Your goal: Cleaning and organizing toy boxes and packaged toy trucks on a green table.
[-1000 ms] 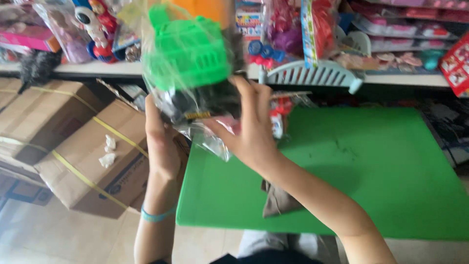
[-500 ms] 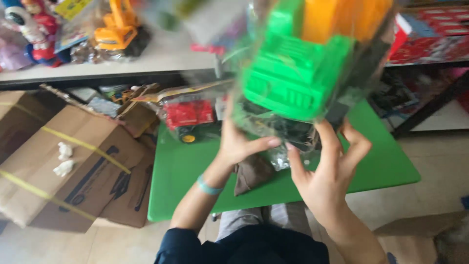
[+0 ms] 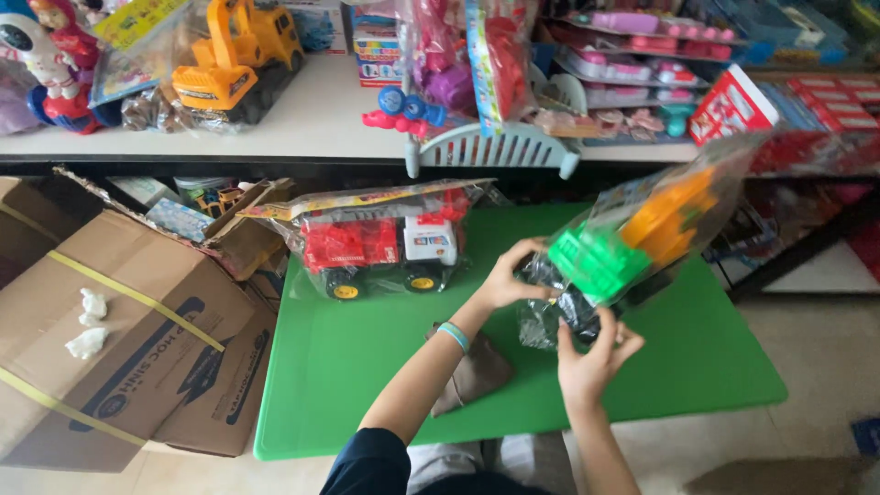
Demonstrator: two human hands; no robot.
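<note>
Much of the toy truck [image 3: 632, 240] is hard to read: it sits inside a clear plastic bag [image 3: 724, 179] whose glare and creases blur the shapes, and its dark underside and wheels merge into the crumpled lower end of the bag. What shows is a green cab toward the person and an orange body behind it, tilted up and away to the right, with the bag's far end reaching toward the shelf [image 3: 321, 128]. The truck is held in the air above the right half of the green tabletop [image 3: 367, 385], not resting on it. The left hand [image 3: 509, 275] grips the near left side of the bag, its fingers curled around the plastic and partly hidden behind it. The right hand [image 3: 594, 353] comes up from below, fingers closed on the bag's dark lower end; the fingertips are lost in the folds. A light blue band sits on the left wrist. Farther left on the tabletop stands a red toy truck [image 3: 380, 243] with yellow wheels, also bagged, well apart from the held one. A brown cloth [image 3: 472, 371] lies near the tabletop's front edge, partly covered by the left forearm. Cardboard boxes [image 3: 119, 330] with yellow straps stand on the floor at left, cut off by the frame.
</note>
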